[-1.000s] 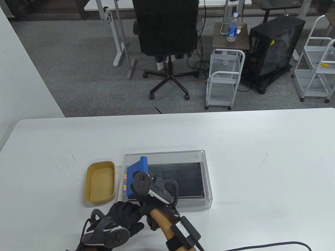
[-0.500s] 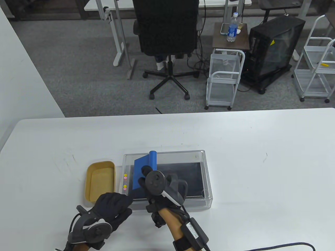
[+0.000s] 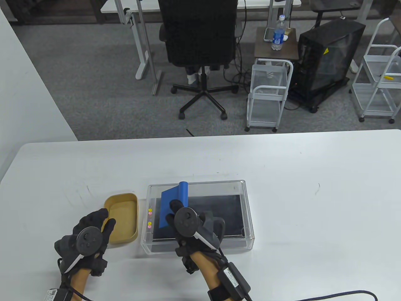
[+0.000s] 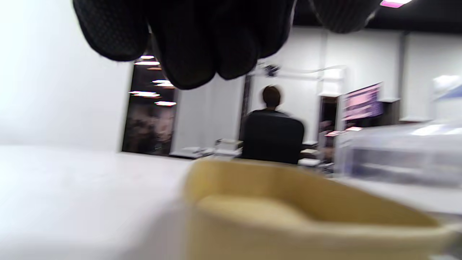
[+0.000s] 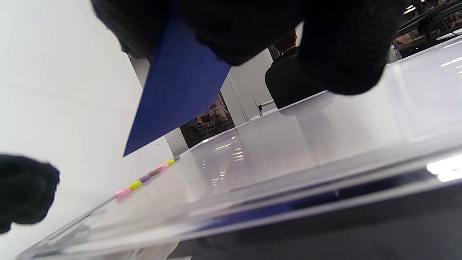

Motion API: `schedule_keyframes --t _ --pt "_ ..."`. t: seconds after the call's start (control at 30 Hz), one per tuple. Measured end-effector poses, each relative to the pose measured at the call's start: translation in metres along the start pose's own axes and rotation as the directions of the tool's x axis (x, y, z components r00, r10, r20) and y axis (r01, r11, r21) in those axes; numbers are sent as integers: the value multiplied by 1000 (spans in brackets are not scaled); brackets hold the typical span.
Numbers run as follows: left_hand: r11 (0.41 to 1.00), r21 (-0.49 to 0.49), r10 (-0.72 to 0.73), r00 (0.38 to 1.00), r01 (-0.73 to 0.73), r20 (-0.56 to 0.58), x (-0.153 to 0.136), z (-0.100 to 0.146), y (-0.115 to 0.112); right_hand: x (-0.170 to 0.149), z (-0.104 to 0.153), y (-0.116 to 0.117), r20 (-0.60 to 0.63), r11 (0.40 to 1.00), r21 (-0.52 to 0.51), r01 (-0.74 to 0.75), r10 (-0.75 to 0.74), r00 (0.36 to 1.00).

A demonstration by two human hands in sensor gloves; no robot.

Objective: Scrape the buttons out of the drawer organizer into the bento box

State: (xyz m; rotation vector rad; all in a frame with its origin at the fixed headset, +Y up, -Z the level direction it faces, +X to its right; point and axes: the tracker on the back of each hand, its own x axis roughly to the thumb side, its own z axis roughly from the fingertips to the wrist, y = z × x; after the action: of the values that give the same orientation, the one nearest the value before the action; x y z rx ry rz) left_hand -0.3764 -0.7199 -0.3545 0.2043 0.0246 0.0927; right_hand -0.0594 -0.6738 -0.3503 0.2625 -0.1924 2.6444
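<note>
Buttons [image 3: 149,217] lie in a line along the drawer organizer's [image 3: 219,185] wall nearest the bento box [image 3: 121,200], just beyond the blue scraper [image 3: 170,203] gripped by the right hand [image 3: 194,227]; the left hand [image 3: 91,232], fingers loosely spread, touches the bento box's near corner.

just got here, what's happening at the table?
A person in sensor gloves is working over a clear drawer organizer. The right hand grips a blue scraper inside it, the blade angled toward a short row of coloured buttons lined up along the organizer's left wall. The left hand rests at the near corner of the tan bento box, which sits just left of the organizer. No buttons show in the box in the table view.
</note>
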Motion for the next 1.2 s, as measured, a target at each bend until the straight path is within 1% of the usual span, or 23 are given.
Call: schedule_keyframes --t 0.13,0.2,0.3,0.4,0.57,0.67,0.77,0.83,1.0,1.2 --pt "986 -163 -16 985 -13 -173 -22 -9 -26 0 0 1 5 1000 -2 3 -3 1000" --pt "975 -216 -6 973 -45 -229 -30 -10 -36 1 0 2 6 1000 1 2 -2 1000" --pt "963 -256 15 965 -84 -260 -33 -12 -43 1 0 2 6 1000 1 -2 2 1000" --pt "954 -282 28 963 -106 -267 -31 -12 -46 1 1 2 4 1000 1 -7 7 1000" --pt "945 -292 63 956 -149 -285 -29 -13 -49 2 1 3 4 1000 -1 -19 19 1000" --pt "945 -279 86 952 -171 -293 -28 -13 -49 2 2 3 6 1000 -2 -22 22 1000" --pt "946 -272 99 956 -176 -275 -28 -14 -48 3 2 3 8 1000 -6 -25 26 1000" --pt "949 -260 107 959 -177 -263 -26 -14 -44 3 3 4 9 1000 -6 -26 26 1000" --pt "972 -187 104 974 -142 -200 -18 -14 -27 5 3 6 14 1000 0 -26 26 1000" --pt "981 -156 89 985 -113 -148 -9 -11 -15 9 4 9 25 999 28 -39 38 999"
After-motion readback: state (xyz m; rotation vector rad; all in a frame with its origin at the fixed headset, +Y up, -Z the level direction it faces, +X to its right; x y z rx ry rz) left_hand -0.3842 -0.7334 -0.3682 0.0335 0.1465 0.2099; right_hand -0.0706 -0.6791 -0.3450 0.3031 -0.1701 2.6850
